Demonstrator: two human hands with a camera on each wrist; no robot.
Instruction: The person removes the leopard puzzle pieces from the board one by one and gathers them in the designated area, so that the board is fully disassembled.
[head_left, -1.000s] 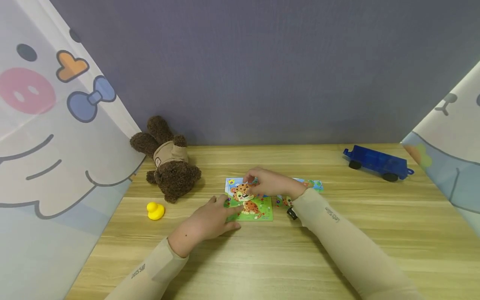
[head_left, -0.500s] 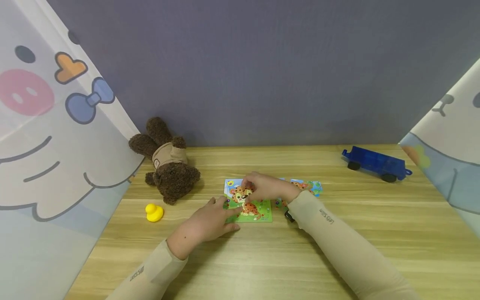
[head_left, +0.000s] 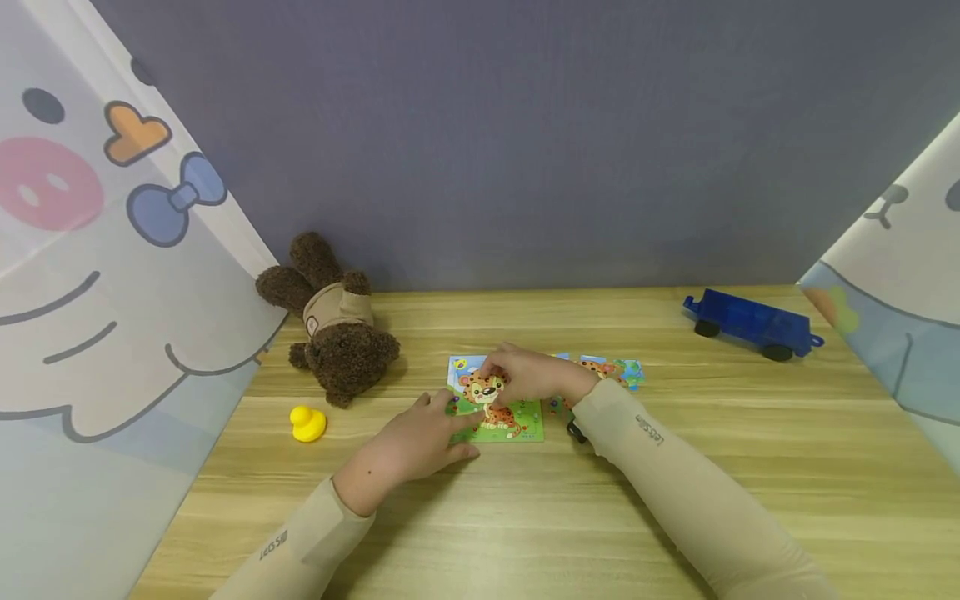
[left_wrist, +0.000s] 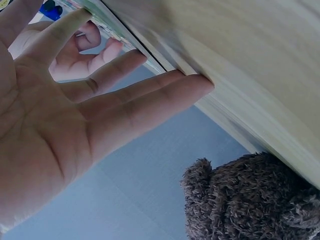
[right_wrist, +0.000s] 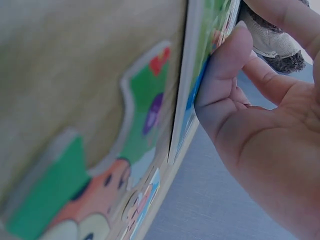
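Observation:
A leopard jigsaw puzzle board (head_left: 528, 432) lies flat on the table. My left hand (head_left: 416, 437) rests along its left side, fingers spread and mostly straight; in the left wrist view the fingertips (left_wrist: 200, 82) reach the board's edge and the tabletop. Over the leopard's face is my right hand (head_left: 528, 373), with bent fingers right at the picture. The right wrist view shows its thumb (right_wrist: 232, 47) against the board's surface beside a blue patch. I cannot tell whether a piece is pinched there. Loose puzzle pieces (head_left: 630, 373) with leopard parts lie right of the board, partly hidden by the right forearm.
A yellow toy duck (head_left: 307, 424) sits left of the left hand. Behind it a brown plush toy (head_left: 348, 358) lies by the left panel. A blue toy wagon (head_left: 753, 321) stands at the back right. A grey wall (head_left: 480, 167) closes off the far edge.
My right hand has shifted slightly left over the leopard's face, and more of the loose pieces shows. The left hand has stayed in place on the board.

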